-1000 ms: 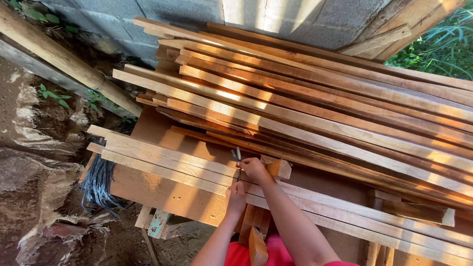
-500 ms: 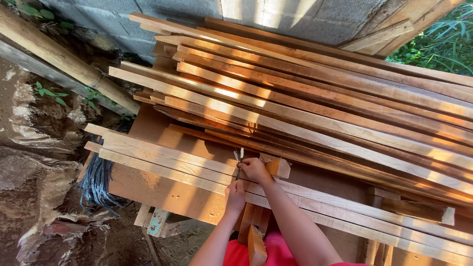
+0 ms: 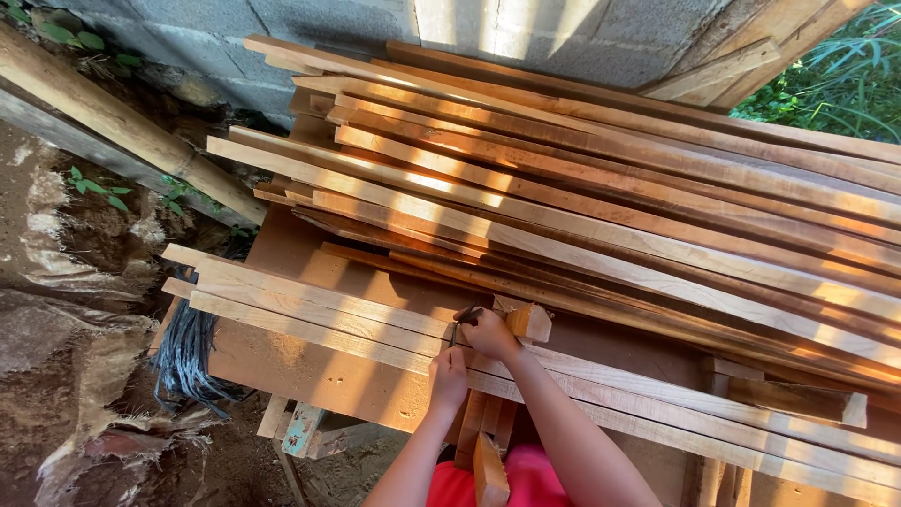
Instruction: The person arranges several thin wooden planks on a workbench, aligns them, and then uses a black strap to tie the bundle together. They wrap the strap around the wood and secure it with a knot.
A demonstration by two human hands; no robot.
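1. Warm sunlight is cast in streaks across the stacked planks (image 3: pixel 601 188).
2. Deep shadow is seen at the worktop's (image 3: pixel 310 376) left edge.
3. Wide-angle bending is noted at frame edges; focus is sharp.

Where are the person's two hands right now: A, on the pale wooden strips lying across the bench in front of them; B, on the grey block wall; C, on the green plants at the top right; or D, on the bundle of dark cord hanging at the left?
A: the left hand and the right hand sit close together on the pale wooden strips, the right one gripping a small dark tool.
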